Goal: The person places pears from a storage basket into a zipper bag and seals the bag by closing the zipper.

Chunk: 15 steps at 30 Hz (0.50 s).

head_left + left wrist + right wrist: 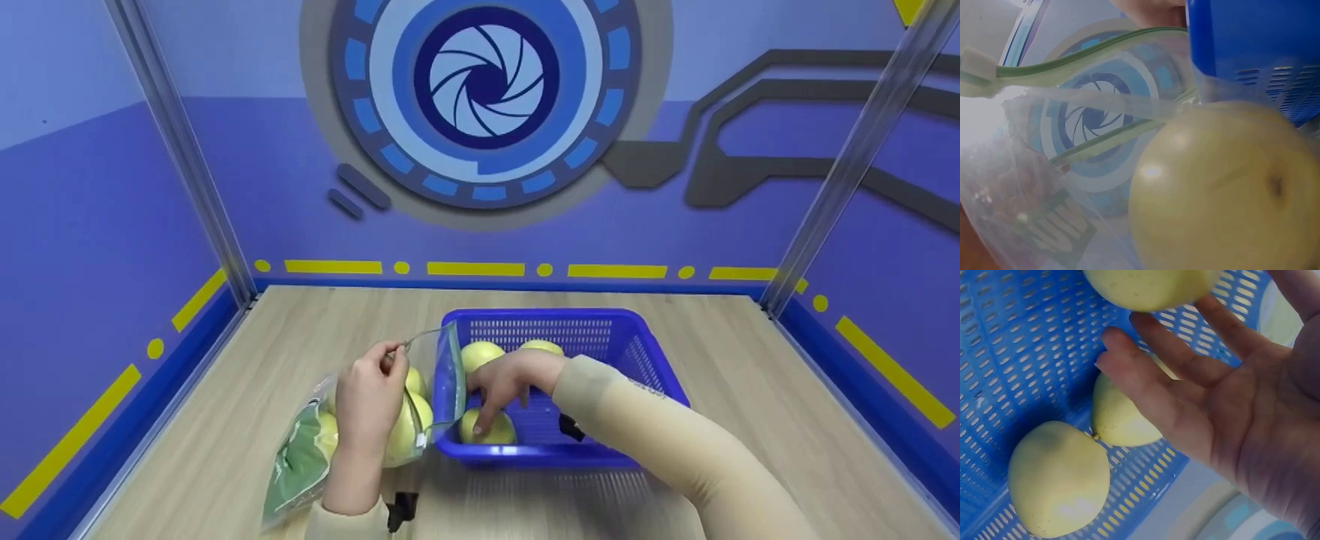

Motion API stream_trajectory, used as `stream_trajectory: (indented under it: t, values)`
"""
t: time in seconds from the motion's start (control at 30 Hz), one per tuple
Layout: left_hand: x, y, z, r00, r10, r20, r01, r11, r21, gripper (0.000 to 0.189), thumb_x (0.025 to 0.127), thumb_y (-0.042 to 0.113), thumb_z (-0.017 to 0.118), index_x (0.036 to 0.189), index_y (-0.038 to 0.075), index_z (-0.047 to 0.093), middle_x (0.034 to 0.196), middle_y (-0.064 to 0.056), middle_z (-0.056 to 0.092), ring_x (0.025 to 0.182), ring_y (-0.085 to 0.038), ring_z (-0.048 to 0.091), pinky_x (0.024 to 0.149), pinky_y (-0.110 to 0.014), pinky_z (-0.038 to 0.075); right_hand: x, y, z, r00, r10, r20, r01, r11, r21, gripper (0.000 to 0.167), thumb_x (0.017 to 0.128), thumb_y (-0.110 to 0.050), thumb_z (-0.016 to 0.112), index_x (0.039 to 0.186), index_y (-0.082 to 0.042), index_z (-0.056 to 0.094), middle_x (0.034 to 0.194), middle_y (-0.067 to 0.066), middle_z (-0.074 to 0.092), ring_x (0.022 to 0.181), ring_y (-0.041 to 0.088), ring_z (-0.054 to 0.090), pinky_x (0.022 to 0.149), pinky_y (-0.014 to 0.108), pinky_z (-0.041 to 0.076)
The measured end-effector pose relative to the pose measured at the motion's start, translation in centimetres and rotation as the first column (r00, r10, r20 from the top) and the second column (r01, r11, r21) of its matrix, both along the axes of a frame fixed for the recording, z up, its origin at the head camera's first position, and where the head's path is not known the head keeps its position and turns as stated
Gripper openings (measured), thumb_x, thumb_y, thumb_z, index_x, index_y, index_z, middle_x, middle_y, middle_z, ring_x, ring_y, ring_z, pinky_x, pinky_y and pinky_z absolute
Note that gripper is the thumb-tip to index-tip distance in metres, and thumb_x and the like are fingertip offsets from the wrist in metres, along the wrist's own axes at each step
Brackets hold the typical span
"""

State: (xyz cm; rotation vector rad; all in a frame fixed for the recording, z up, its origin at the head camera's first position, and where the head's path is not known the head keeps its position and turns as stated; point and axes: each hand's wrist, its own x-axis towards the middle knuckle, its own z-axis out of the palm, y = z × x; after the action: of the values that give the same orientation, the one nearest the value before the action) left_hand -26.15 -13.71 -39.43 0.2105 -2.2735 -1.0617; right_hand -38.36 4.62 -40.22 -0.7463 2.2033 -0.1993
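Observation:
My left hand pinches the zip edge of a clear plastic zip bag with green print. Its mouth is spread toward the basket, and several round yellow-green fruits show inside. Close up in the left wrist view are one bagged fruit and the white slider. Reaching into the blue basket, my right hand has its fingers spread and loosely bent. Its fingertips are at the near-left fruit, the upper fruit in the right wrist view. Two more fruits lie beyond it.
The basket stands on a wooden table, its left rim right beside the bag's mouth. Blue printed panels enclose the table at the back and sides, with metal posts at the rear corners.

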Motion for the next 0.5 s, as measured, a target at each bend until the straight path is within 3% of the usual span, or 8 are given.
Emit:
stream_trajectory:
  t: [0.33,0.5]
  values:
    - [0.1,0.0,0.1,1.0,0.007,0.004,-0.007,1.0,-0.002,0.017,0.097,0.015,0.066,0.101,0.002,0.078,0.07,-0.005,0.066,0.058,-0.015,0.051,0.058,-0.03,0.044,0.1,-0.3,-1.2,0.997,-0.002,0.08,-0.003,0.999,0.05,0.087,0.086,-0.034,0.082,0.158,-0.014,0.036,0.15,0.012,0.051,0.107,0.038,0.071,0.083,0.048,0.062]
    - [0.1,0.0,0.1,1.0,0.005,-0.007,-0.005,1.0,-0.004,0.016,0.096,0.013,0.067,0.1,0.003,0.078,0.068,-0.004,0.064,0.056,-0.013,0.05,0.057,-0.031,0.043,0.0,-0.2,-1.3,0.997,0.002,0.083,-0.005,0.999,0.035,0.081,0.085,-0.028,0.082,0.154,-0.014,0.041,0.149,0.011,0.048,0.1,0.036,0.071,0.08,0.046,0.063]
